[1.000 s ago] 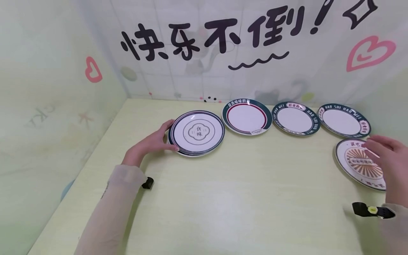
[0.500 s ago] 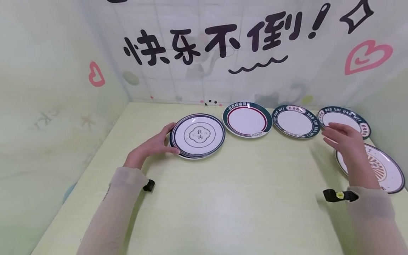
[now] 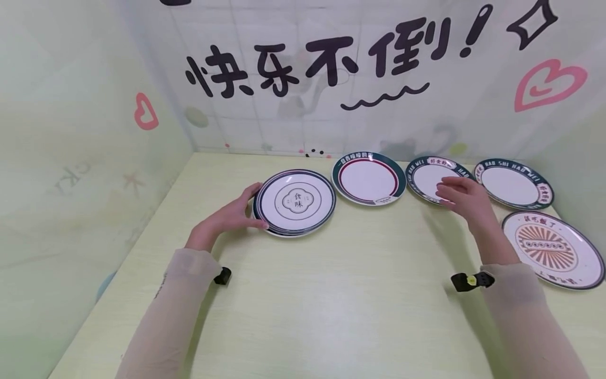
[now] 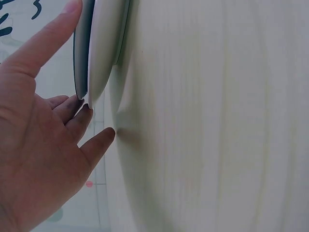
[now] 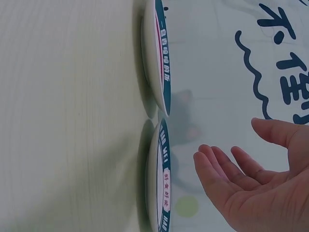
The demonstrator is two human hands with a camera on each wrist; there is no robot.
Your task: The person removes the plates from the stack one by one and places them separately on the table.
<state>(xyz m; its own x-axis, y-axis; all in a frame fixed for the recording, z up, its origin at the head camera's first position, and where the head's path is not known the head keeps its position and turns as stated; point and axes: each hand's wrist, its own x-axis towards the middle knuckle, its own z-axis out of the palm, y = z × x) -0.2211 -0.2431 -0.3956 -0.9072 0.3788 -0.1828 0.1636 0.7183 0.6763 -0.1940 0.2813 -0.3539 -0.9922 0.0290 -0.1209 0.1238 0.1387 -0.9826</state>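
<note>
My left hand point(image 3: 228, 218) holds the left rim of a white plate point(image 3: 295, 202) with dark blue edge bands and a printed centre, thumb toward the front and fingers toward the back. In the left wrist view, this plate point(image 4: 83, 58) lies over another plate point(image 4: 104, 43); the fingertips touch the rims. My right hand point(image 3: 468, 202) hovers with loosely bent fingers over a green-rimmed plate point(image 3: 421, 181) and holds nothing. The right wrist view shows this hand point(image 5: 260, 179) apart from the plates.
Between the two hands' plates lies a green-rimmed plate with a red ring point(image 3: 369, 181). Another green-rimmed plate point(image 3: 508, 184) lies at the back right, and a plate with an orange sunburst point(image 3: 549, 250) lies before it. A printed backdrop point(image 3: 303, 121) closes off the table's point(image 3: 331, 305) back.
My right hand has moved left from the sunburst plate, past the back right plate, to above the neighbouring green-rimmed plate. My left hand has stayed at its plate.
</note>
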